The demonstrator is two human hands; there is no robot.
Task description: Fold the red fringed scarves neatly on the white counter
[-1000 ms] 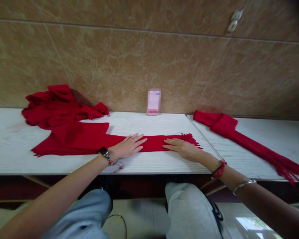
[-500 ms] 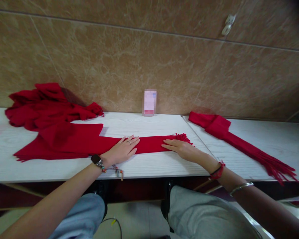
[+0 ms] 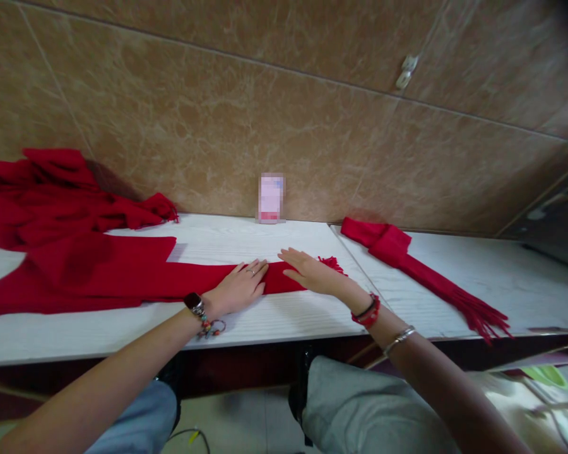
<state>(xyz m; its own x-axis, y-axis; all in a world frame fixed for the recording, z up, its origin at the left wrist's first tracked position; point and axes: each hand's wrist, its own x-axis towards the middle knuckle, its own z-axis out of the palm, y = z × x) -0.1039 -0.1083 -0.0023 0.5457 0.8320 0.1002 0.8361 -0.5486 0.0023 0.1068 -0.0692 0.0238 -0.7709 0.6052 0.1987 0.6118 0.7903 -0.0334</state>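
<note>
A narrow folded strip of a red scarf [image 3: 189, 280] lies along the white table, its fringed end towards the right. On this strip my left hand [image 3: 239, 287] rests palm down, fingers extended and pressed close to the cloth. My right hand [image 3: 312, 271] is over the same strip near the fringe, fingers straight and thumb slightly apart, holding nothing. Whether its palm touches the cloth I cannot tell. Towards the left the scarf joins wider, layered red cloth [image 3: 94, 274].
Crumpled red scarves [image 3: 52, 202] are heaped at the back left against the tiled wall [image 3: 218, 126]. A small blurred pinkish card or box [image 3: 271, 197] stands at the wall. Another folded red scarf [image 3: 397, 249] lies at the right on the white table [image 3: 478, 271].
The view has turned, so the table's things sit further left. My two hands are closer together; the right has moved left along the strip and the left slightly right.
</note>
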